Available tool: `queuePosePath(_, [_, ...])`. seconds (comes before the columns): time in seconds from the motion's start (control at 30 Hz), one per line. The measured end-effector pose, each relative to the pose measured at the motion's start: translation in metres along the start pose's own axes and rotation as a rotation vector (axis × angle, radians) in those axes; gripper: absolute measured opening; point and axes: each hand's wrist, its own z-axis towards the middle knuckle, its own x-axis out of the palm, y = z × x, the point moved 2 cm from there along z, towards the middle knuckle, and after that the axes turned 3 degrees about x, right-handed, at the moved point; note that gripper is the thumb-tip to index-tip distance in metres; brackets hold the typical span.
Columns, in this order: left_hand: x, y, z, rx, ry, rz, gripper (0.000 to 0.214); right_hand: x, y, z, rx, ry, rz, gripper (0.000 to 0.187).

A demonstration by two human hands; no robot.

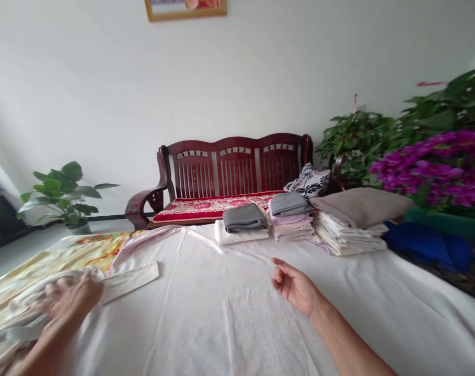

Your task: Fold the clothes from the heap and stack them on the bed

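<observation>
My left hand lies palm down on a heap of pale crumpled cloth at the left edge of the table; its fingers are smeared by motion. A cream folded strip sticks out from under that heap. My right hand hovers just above the white sheet near the middle, fingers loosely curled and apart, holding nothing. Beyond it, at the far edge, sit a grey towel on a white one, a grey-topped stack of folded cloths and a bigger pile topped with beige fabric.
A yellow flowered cloth lies at the far left. A dark red wooden bench with a red cushion and a patterned pillow stands behind the table. Purple flowers and blue fabric crowd the right side. A potted plant stands at the left wall.
</observation>
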Motion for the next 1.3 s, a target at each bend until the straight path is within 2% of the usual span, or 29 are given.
queuePosePath(0.03, [-0.004,-0.015,-0.001,0.007,-0.091,0.013,0.054,0.0,0.0,0.0,-0.001,-0.002,0.005,0.019])
queuePosePath(0.07, [-0.009,-0.036,-0.005,0.071,-0.185,0.009,0.051,0.001,0.0,0.001,-0.001,-0.003,0.009,0.019])
queuePosePath(0.1, [-0.013,-0.06,-0.011,0.204,-0.242,-0.023,0.05,0.001,0.0,0.001,-0.002,-0.002,0.012,0.018])
queuePosePath(0.2, [-0.022,-0.146,-0.042,0.629,-0.227,-0.242,0.042,0.0,-0.001,0.002,-0.001,0.007,0.018,0.018])
queuePosePath(0.27, [-0.03,-0.205,-0.064,0.805,-0.173,-0.435,0.036,0.0,-0.001,0.002,-0.002,0.01,0.022,0.019])
queuePosePath(0.37, [-0.05,-0.284,-0.088,0.909,-0.162,-0.605,0.03,-0.001,-0.002,0.001,-0.002,0.005,0.022,0.022])
queuePosePath(0.47, [-0.069,-0.348,-0.101,0.982,-0.156,-0.574,0.027,0.0,-0.003,0.001,0.003,-0.009,0.015,0.024])
queuePosePath(0.53, [-0.074,-0.38,-0.105,1.011,-0.137,-0.514,0.028,0.001,-0.003,0.0,0.004,-0.016,0.011,0.024])
queuePosePath(0.63, [-0.072,-0.41,-0.107,1.028,-0.1,-0.478,0.023,0.002,-0.004,0.0,0.002,-0.021,0.002,0.024])
queuePosePath(0.77, [-0.061,-0.424,-0.109,0.987,-0.067,-0.489,0.017,0.005,-0.004,-0.001,-0.001,-0.022,-0.019,0.025])
queuePosePath(0.87, [-0.064,-0.417,-0.1,0.876,-0.09,-0.567,0.02,0.007,-0.005,-0.001,-0.003,-0.03,-0.044,0.026])
queuePosePath(0.93, [-0.075,-0.405,-0.086,0.745,-0.135,-0.637,0.025,0.008,-0.005,-0.001,-0.006,-0.033,-0.066,0.026])
queuePosePath(1.07, [-0.117,-0.357,-0.043,0.511,-0.261,-0.752,0.038,0.008,-0.006,0.0,-0.013,-0.028,-0.094,0.025])
queuePosePath(1.17, [-0.154,-0.31,-0.016,0.505,-0.297,-0.769,0.029,0.008,-0.006,0.001,-0.014,-0.026,-0.095,0.024])
queuePosePath(1.2, [-0.165,-0.295,-0.009,0.553,-0.245,-0.732,0.025,0.008,-0.006,0.001,-0.012,-0.022,-0.098,0.023])
queuePosePath(1.3, [-0.188,-0.255,0.003,0.698,0.044,-0.638,0.019,0.009,-0.005,0.001,-0.003,-0.012,-0.118,0.021])
